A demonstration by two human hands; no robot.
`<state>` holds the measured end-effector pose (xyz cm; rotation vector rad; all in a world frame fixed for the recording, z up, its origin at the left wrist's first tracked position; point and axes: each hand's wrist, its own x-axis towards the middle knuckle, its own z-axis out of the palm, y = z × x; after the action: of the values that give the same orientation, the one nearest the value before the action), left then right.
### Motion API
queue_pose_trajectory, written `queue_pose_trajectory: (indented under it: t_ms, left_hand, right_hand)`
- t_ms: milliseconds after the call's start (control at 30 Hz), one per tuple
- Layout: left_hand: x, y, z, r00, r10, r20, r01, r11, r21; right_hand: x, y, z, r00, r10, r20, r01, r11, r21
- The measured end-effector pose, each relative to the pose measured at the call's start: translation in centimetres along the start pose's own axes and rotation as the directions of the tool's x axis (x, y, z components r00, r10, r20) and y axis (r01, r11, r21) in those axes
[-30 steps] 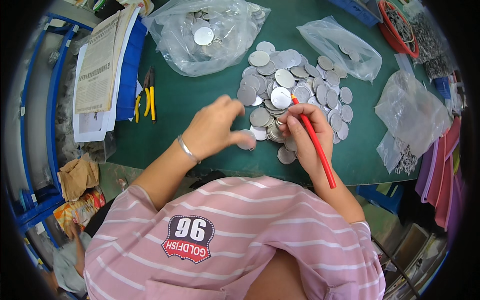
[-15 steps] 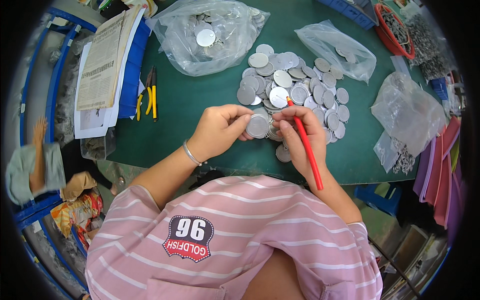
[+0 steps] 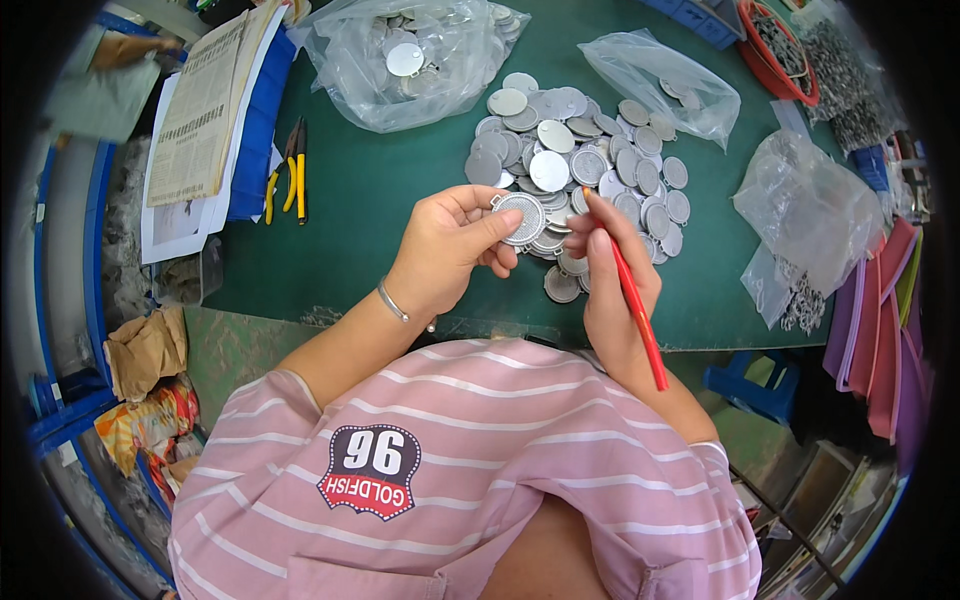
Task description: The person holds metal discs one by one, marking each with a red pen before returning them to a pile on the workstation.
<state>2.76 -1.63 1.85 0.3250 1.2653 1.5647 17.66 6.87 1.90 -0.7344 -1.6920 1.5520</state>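
Note:
My left hand (image 3: 445, 245) pinches a round silver metal disc (image 3: 529, 216) between thumb and fingers. The disc has a raised rim, a textured face and small lugs at its edge. Close by on the right, my right hand (image 3: 622, 275) grips a red pen (image 3: 641, 315), its tip pointing up and away from me, apart from the disc. Just beyond both hands spreads a loose pile of similar discs (image 3: 551, 171), some showing plain shiny faces and others ridged ones.
On the green table (image 3: 400, 165) stands a clear bag of discs (image 3: 345, 70); another clear bag (image 3: 640, 70) lies right of it. Yellow-handled pliers (image 3: 291, 185) lie left, beside papers (image 3: 200, 120) on a blue bin. A red basket (image 3: 775, 50) is far right. A person's sleeve (image 3: 105, 90) shows far left.
The held disc has turned from a flatter tilt to show its textured face and risen slightly. My right hand with the pen has shifted right, away from it. The other person has moved farther back.

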Motion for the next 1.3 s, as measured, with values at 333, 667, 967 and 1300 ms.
queue_pose_trajectory:
  t_ms: [333,667,967,1300]
  left_hand:
    - [0.0,-0.4,-0.3,0.999,0.021,0.036,-0.023,0.998,0.061]
    - [0.2,-0.4,-0.4,0.994,0.091,0.068,-0.101,0.983,0.155]
    - [-0.1,-0.1,-0.1,0.993,0.052,0.108,-0.065,0.991,0.116]
    - [-0.1,0.2,-0.4,0.998,0.053,0.043,-0.057,0.994,0.092]
  right_hand:
    - [-0.9,1.2,-0.7,0.925,-0.379,-0.025,0.379,0.925,-0.018]
    - [-0.3,1.0,-0.2,0.926,-0.376,0.028,0.377,0.922,-0.094]
    - [0.0,1.1,0.0,0.928,-0.369,0.053,0.373,0.925,-0.08]
    - [-0.3,0.8,-0.6,0.959,-0.282,-0.012,0.281,0.958,-0.053]
